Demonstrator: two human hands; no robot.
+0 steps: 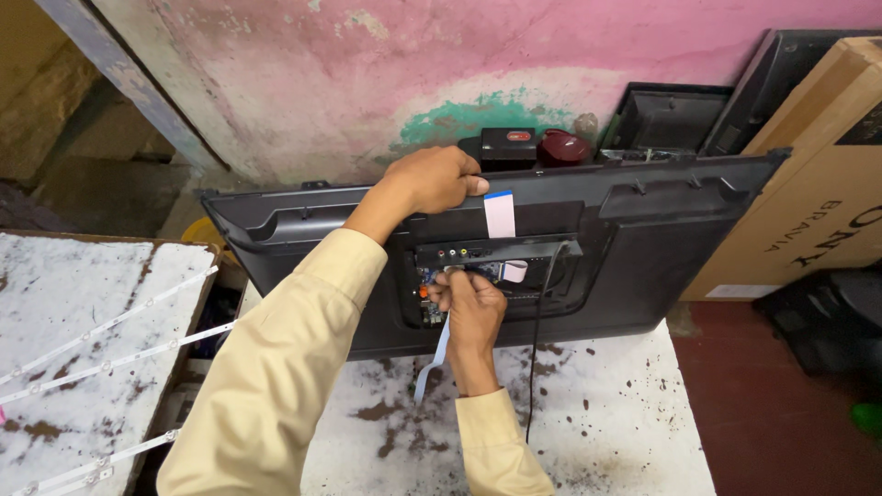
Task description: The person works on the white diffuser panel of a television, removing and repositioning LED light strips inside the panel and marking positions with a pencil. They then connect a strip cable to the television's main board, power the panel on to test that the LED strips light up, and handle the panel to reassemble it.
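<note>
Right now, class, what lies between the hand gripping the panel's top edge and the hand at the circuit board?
In the head view, between left hand and right hand lies the black back panel, bearing a white ribbon cable.

A television repair workshop is showing here: an opened black TV back cover (pixel 643 239) is standing on a stained white table (pixel 606 404), spare TV shells (pixel 671 115) leaning against a peeling pink wall (pixel 386 64) at upper right.

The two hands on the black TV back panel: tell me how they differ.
The left hand sits high, curled over the top edge of the black TV back panel; the right hand sits lower, at the open recess holding the circuit board. The left hand closes in a full grip on the edge; the right hand pinches with its fingertips at the board, by a flat ribbon cable. Both wear tan sleeves.
</note>
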